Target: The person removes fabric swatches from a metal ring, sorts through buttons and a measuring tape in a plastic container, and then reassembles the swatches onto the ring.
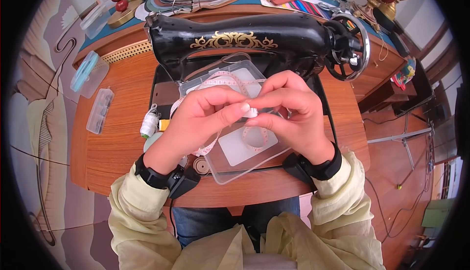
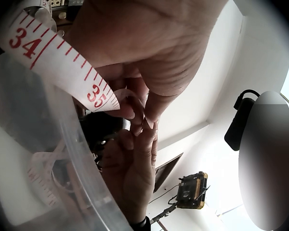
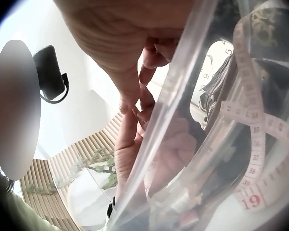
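Observation:
A white tape measure (image 1: pixel 222 81) with red markings loops over a clear plastic box (image 1: pixel 227 178) in front of the sewing machine. Above the box my two hands meet fingertip to fingertip. My left hand (image 1: pixel 210 111) pinches a white piece of the tape between thumb and fingers. Curled toward the same spot, my right hand (image 1: pixel 296 109) grips its other side with thumb and forefinger. In the left wrist view, the tape (image 2: pixel 62 55), numbered 34 and 35, runs into the left fingers. Through the box wall, the right wrist view shows more loops of tape (image 3: pixel 255 144).
A black sewing machine (image 1: pixel 235 37) with a handwheel (image 1: pixel 350 47) stands behind the box. Left of the hands are a white thread spool (image 1: pixel 150 123), a clear compartment case (image 1: pixel 100 111) and a blue-lidded box (image 1: pixel 88 74). A brown round spool (image 1: pixel 201 165) lies near the table's front edge.

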Action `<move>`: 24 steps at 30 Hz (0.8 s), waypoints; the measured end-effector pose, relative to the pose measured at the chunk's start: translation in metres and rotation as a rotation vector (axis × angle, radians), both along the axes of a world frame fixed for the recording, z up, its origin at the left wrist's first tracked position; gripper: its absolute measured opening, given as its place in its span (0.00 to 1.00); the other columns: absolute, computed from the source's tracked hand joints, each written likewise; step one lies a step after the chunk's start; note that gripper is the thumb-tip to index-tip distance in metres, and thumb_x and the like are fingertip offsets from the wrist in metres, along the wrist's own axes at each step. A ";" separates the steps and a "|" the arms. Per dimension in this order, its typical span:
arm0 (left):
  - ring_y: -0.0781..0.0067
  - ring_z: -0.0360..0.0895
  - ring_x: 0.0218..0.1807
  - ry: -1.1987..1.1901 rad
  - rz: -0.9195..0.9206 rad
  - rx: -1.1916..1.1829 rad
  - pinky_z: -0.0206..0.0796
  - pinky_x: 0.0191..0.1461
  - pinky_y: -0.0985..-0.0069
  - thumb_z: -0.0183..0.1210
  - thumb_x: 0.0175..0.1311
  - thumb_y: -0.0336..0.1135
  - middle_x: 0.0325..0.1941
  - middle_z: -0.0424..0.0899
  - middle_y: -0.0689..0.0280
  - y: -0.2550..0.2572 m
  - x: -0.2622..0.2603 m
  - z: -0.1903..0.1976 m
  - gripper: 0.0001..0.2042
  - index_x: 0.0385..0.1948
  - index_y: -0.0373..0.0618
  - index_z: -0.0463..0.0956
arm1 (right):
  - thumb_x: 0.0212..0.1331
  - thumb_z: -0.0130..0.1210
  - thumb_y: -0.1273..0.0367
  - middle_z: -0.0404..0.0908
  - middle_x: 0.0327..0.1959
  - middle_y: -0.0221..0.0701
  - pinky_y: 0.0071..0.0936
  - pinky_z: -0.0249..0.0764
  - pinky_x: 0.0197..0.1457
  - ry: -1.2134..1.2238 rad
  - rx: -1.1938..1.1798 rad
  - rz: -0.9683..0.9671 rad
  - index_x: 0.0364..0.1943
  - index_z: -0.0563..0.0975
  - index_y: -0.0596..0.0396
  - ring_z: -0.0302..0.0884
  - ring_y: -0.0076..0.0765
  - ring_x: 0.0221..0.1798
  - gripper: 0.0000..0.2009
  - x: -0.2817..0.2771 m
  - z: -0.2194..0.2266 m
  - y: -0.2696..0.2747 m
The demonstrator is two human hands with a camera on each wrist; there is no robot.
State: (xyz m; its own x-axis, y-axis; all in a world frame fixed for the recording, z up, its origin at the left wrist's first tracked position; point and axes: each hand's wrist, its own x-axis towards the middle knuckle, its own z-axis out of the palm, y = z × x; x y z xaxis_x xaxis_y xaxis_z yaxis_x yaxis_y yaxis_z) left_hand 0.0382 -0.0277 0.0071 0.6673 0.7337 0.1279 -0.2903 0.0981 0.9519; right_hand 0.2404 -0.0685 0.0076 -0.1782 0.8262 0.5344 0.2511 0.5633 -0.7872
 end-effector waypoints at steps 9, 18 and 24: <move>0.84 0.76 0.41 0.002 0.014 0.170 0.68 0.45 0.84 0.61 0.64 0.27 0.39 0.81 0.68 0.004 -0.004 -0.003 0.06 0.39 0.37 0.81 | 0.42 0.71 0.75 0.74 0.39 0.24 0.19 0.69 0.37 0.017 0.002 -0.010 0.36 0.85 0.49 0.71 0.22 0.39 0.14 -0.002 0.001 -0.001; 0.83 0.76 0.42 0.070 0.024 0.057 0.68 0.44 0.83 0.61 0.64 0.28 0.39 0.81 0.68 -0.003 -0.001 0.003 0.06 0.39 0.37 0.81 | 0.42 0.70 0.75 0.75 0.38 0.26 0.24 0.71 0.41 -0.025 0.121 -0.013 0.35 0.85 0.50 0.73 0.26 0.41 0.13 -0.001 -0.001 0.002; 0.85 0.75 0.41 0.026 0.042 0.191 0.68 0.44 0.83 0.62 0.63 0.29 0.38 0.81 0.69 0.003 -0.003 -0.006 0.06 0.39 0.38 0.81 | 0.42 0.70 0.75 0.75 0.37 0.26 0.24 0.71 0.42 -0.012 0.008 -0.025 0.36 0.84 0.50 0.73 0.27 0.41 0.14 -0.003 0.004 -0.003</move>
